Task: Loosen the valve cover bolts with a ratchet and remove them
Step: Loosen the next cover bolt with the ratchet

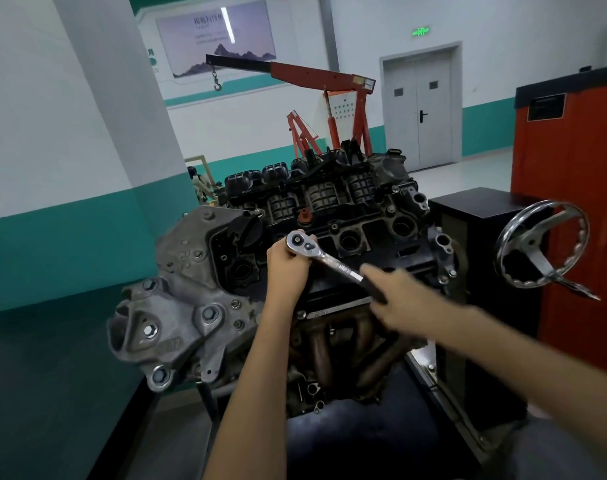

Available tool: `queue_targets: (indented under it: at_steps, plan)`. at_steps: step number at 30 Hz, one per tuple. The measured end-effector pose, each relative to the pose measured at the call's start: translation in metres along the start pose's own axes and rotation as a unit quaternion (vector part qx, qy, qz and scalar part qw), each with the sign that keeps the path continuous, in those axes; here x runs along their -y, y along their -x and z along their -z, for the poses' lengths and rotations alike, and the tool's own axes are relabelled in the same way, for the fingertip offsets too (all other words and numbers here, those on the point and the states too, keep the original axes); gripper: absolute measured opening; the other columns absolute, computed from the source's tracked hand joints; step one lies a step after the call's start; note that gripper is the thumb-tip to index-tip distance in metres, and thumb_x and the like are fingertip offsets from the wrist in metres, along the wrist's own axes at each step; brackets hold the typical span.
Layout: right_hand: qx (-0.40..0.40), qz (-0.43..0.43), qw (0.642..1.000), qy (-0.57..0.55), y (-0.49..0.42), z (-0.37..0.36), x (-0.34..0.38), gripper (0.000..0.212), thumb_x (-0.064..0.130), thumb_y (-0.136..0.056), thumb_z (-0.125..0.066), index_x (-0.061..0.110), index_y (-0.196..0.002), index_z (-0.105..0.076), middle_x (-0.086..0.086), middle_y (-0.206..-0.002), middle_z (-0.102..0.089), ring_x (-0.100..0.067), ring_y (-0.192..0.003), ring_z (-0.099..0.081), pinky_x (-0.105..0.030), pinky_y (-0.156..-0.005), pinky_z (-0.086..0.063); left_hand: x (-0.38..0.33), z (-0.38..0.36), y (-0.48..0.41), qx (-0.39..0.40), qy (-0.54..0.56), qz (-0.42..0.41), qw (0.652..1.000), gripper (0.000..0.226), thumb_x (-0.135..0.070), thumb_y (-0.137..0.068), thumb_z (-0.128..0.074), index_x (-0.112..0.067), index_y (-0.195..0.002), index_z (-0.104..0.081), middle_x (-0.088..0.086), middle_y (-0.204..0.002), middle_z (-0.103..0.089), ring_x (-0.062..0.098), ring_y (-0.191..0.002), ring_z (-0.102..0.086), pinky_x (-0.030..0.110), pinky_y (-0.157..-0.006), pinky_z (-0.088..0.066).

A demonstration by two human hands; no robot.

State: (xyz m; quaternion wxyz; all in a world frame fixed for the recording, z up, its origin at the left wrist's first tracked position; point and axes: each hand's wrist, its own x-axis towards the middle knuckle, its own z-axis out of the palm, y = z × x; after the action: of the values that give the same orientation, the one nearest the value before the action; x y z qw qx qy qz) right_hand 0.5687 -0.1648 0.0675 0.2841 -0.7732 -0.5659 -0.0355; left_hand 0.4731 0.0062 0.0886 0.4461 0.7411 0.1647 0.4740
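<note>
Workpiece: engine [177,306] on a stand, black valve cover [371,233] uppermost, plug wells open to view.
Tool position: ratchet [329,263] over the near-left part of the valve cover, head facing down, presumably on a bolt; the bolt is hidden beneath head and hand.
Long axis: from chrome head at upper left to black grip at lower right, running toward the wearer's right side, above the near part of the cover.
Left hand [286,268]: fingers curled round the ratchet head from the near side, tips showing past its far rim; judged a steadying hold.
Right hand [402,299]: smeared with blur; fingers wrapped about the black grip, one finger apparently laid along the shank; finer detail illegible.
Governing relation: pivot at the left hand, lever end at the right. Left hand nearer to the hidden bolt. Turn decided by the grip swinging about the head.
Step judged: loosening stroke on one bolt; no removed bolts visible anywhere.
Risk judged: head slipping off the bolt if downward pressure lapses; knuckles near the cover's ribs.
Clearances: handwheel [542,244] well apart to the right; exhaust manifold [340,337] below the near edge.
Background: red engine hoist [315,74] beyond the engine.
</note>
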Motion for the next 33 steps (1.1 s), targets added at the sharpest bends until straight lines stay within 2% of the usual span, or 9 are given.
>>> queue_targets:
  at_steps: [3, 6, 10, 13, 16, 22, 27, 30, 33]
  plan:
    - [0.007, 0.081, 0.975, 0.209, -0.033, 0.055, -0.015, 0.036, 0.018, -0.09, -0.058, 0.022, -0.123, -0.044, 0.008, -0.072, -0.047, -0.017, -0.062, -0.054, -0.026, -0.053, -0.037, -0.003, 0.001, 0.001, -0.012, 0.002, -0.011, 1.0, 0.027, -0.011, -0.081, -0.054, -0.022, -0.056, -0.057, -0.003, -0.06, -0.046, 0.013, -0.065, -0.038, 0.032, -0.062, -0.032]
    - [-0.034, 0.104, 0.962, 0.25, -0.036, 0.05, -0.003, 0.032, 0.021, -0.089, -0.057, 0.023, -0.118, -0.043, 0.002, -0.078, -0.053, -0.028, -0.075, -0.062, -0.03, -0.058, -0.034, 0.001, 0.006, 0.005, -0.036, 0.039, 0.005, 0.999, 0.034, -0.007, -0.088, -0.053, -0.021, -0.057, -0.055, -0.006, -0.059, -0.049, 0.012, -0.064, -0.043, 0.031, -0.065, -0.036]
    - [-0.072, -0.02, 0.997, 0.008, 0.012, -0.021, 0.023, 0.026, 0.017, -0.085, -0.058, 0.024, -0.097, -0.036, 0.001, -0.071, -0.049, -0.029, -0.069, -0.057, -0.029, -0.054, -0.035, 0.003, 0.0, 0.008, -0.049, 0.056, 0.013, 0.997, 0.04, -0.008, -0.095, -0.059, -0.02, -0.061, -0.042, -0.006, -0.06, -0.041, 0.012, -0.062, -0.038, 0.03, -0.064, -0.033]
    - [-0.083, -0.067, 0.978, -0.181, 0.022, -0.076, 0.07, 0.028, 0.01, -0.086, -0.056, 0.021, -0.105, -0.039, 0.0, -0.075, -0.053, -0.026, -0.072, -0.06, -0.033, -0.06, -0.049, 0.0, -0.005, 0.006, -0.08, 0.076, 0.03, 0.993, 0.044, -0.01, -0.095, -0.061, -0.016, -0.063, -0.031, 0.004, -0.063, -0.032, 0.018, -0.064, -0.031, 0.029, -0.062, -0.029]
    - [-0.098, -0.08, 0.959, -0.252, 0.019, -0.099, 0.094, 0.028, 0.007, -0.086, -0.054, 0.021, -0.106, -0.038, -0.003, -0.079, -0.058, -0.023, -0.074, -0.063, -0.036, -0.068, -0.055, 0.0, -0.003, 0.006, -0.074, 0.066, 0.022, 0.995, 0.042, -0.013, -0.095, -0.061, -0.014, -0.062, -0.034, 0.005, -0.06, -0.037, 0.011, -0.055, -0.036, 0.021, -0.055, -0.033]
    - [0.001, 0.002, 1.0, -0.028, 0.005, -0.013, 0.012, 0.039, 0.01, -0.085, -0.059, 0.018, -0.121, -0.046, -0.008, -0.082, -0.056, -0.026, -0.067, -0.057, -0.032, -0.06, -0.048, 0.0, 0.001, 0.002, -0.009, 0.033, 0.006, 0.999, 0.049, -0.014, -0.089, -0.059, -0.029, -0.052, -0.032, -0.011, -0.055, -0.032, 0.016, -0.064, -0.029, 0.034, -0.065, -0.026]
    - [-0.004, 0.124, 0.957, 0.261, -0.047, 0.061, -0.017, 0.033, 0.019, -0.091, -0.056, 0.023, -0.121, -0.043, 0.005, -0.078, -0.051, -0.02, -0.068, -0.054, -0.029, -0.059, -0.039, -0.005, 0.003, 0.005, -0.015, 0.004, -0.011, 1.0, 0.028, -0.019, -0.077, -0.052, -0.028, -0.051, -0.048, -0.007, -0.057, -0.041, 0.014, -0.063, -0.035, 0.033, -0.062, -0.031]
    - [-0.035, 0.095, 0.97, 0.221, -0.032, 0.039, -0.013, 0.031, 0.019, -0.089, -0.057, 0.022, -0.118, -0.044, 0.0, -0.081, -0.056, -0.028, -0.078, -0.063, -0.034, -0.064, -0.046, 0.0, -0.001, 0.011, -0.05, 0.025, -0.014, 0.998, 0.036, -0.006, -0.085, -0.057, -0.026, -0.056, -0.058, -0.012, -0.056, -0.052, 0.005, -0.06, -0.044, 0.023, -0.06, -0.037]
    - [-0.066, -0.009, 0.998, 0.01, 0.007, -0.02, 0.004, 0.029, 0.017, -0.086, -0.059, 0.021, -0.111, -0.045, -0.004, -0.076, -0.056, -0.029, -0.072, -0.061, -0.036, -0.063, -0.046, 0.005, -0.009, 0.01, -0.091, 0.034, 0.0, 0.995, 0.043, -0.009, -0.093, -0.063, -0.02, -0.054, -0.048, -0.009, -0.056, -0.049, 0.006, -0.061, -0.044, 0.023, -0.06, -0.038]
